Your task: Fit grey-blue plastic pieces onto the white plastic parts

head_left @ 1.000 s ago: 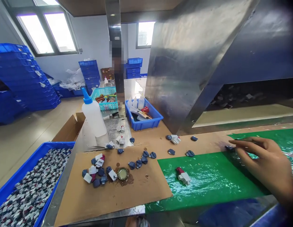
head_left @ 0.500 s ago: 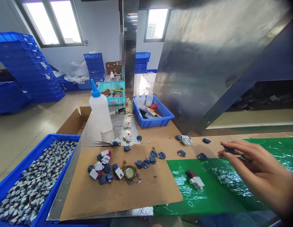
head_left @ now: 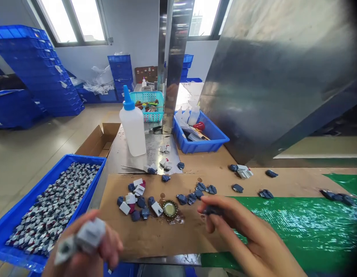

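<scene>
My left hand (head_left: 109,242), blurred at the lower left, is closed around a white-and-grey blocky plastic piece (head_left: 91,234). Between the thumb and fingers of my right hand (head_left: 242,227), a small dark blue plastic piece (head_left: 213,210) is pinched above the brown cardboard sheet (head_left: 149,240). A metal bottle cap (head_left: 170,209) with liquid in it lies on the cardboard amid a wet stain. Left of the cap is a cluster of white, blue and maroon pieces (head_left: 130,199). Several dark blue pieces (head_left: 191,198) lie to its right.
At the left stands a blue bin (head_left: 102,163) full of small pieces. A white squeeze bottle (head_left: 132,130), tweezers (head_left: 134,168), a turquoise basket (head_left: 161,94) and a blue tray (head_left: 201,146) stand behind the cardboard. Green film (head_left: 299,227) covers the right side.
My right hand has moved left with the dark blue piece, over the cardboard's right edge. My left hand has come into view holding a white-and-grey piece. The view has turned somewhat left.
</scene>
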Demonstrator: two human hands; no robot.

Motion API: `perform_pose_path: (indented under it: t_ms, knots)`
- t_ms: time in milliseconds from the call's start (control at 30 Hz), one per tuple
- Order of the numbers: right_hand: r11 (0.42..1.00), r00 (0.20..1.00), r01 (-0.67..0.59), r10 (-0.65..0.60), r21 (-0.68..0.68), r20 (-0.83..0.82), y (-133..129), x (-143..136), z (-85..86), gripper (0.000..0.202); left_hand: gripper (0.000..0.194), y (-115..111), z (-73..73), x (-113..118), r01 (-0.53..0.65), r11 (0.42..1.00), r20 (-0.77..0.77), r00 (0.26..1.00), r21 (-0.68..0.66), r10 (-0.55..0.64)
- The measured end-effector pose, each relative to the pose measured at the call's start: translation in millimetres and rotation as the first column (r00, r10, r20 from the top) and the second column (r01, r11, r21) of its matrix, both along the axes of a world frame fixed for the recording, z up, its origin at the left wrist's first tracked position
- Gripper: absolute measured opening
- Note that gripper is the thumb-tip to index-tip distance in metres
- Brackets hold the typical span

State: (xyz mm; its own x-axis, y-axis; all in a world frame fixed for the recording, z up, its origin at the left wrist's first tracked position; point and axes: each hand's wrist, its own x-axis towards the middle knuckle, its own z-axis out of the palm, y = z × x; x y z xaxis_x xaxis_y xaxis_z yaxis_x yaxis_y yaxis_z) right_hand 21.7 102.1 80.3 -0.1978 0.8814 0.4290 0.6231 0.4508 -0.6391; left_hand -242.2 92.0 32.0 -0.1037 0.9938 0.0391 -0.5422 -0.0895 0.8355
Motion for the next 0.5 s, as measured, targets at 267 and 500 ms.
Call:
perform_pose_path:
  t_ms: [267, 500]
  knots:
    - [0.989, 0.978, -0.145, 0.145, -0.012, 0.152, 21, -20, 2.4, 0.019, 0.036, 28, 4.5, 8, -0.356, 0.925, -0.214, 0.921, -0.129, 0.325]
    - [0.979, 0.971, -0.137, 0.163, -0.148, 0.175, 33, -31, -2.6, 0.023, 0.038, 24, -3.3, -2, -0.256, 0.962, -0.32, 0.923, -0.091, 0.215]
